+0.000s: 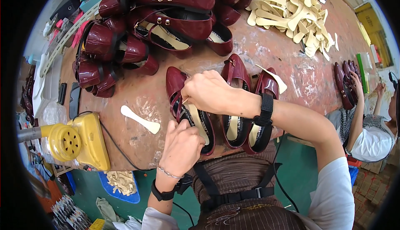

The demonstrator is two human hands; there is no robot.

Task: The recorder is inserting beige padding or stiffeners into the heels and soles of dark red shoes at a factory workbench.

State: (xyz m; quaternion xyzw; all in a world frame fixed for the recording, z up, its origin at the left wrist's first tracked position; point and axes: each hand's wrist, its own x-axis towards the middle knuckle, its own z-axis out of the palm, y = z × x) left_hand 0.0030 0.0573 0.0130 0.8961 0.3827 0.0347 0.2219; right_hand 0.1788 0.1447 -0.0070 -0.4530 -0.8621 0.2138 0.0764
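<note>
Fitting an insole into a maroon shoe on the bench looks like the step. Shoe's heel is gripped by left hand; strap pinched by right hand. Pressing the liner flat probably needed next.

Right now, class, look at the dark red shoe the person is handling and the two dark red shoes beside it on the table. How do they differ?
The handled shoe has both hands on it, the left hand at its heel end and the right hand over its middle; the neighbouring pair lies untouched. A cream insole fills much of the handled shoe; the pair shows mostly dark lining. All three are glossy dark red, toes pointing away.
</note>
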